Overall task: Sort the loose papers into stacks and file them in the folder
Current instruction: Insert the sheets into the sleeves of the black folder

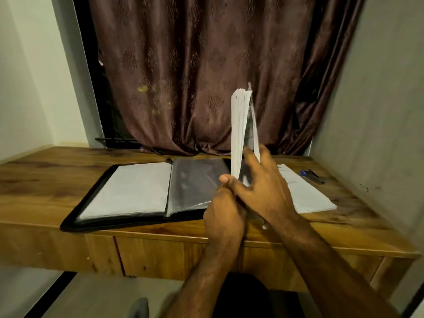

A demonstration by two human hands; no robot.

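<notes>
Folder (128,193) lies open on the desk (46,175), left of the grip. Left hand (223,216) and right hand (261,189) clamp an upright paper stack (238,129) at its base. Loose sheets (307,193) and pen (313,176) lie rightward.

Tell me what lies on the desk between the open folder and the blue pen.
In the head view, a flat stack of white papers lies on the desk between the folder and the pen.
</notes>
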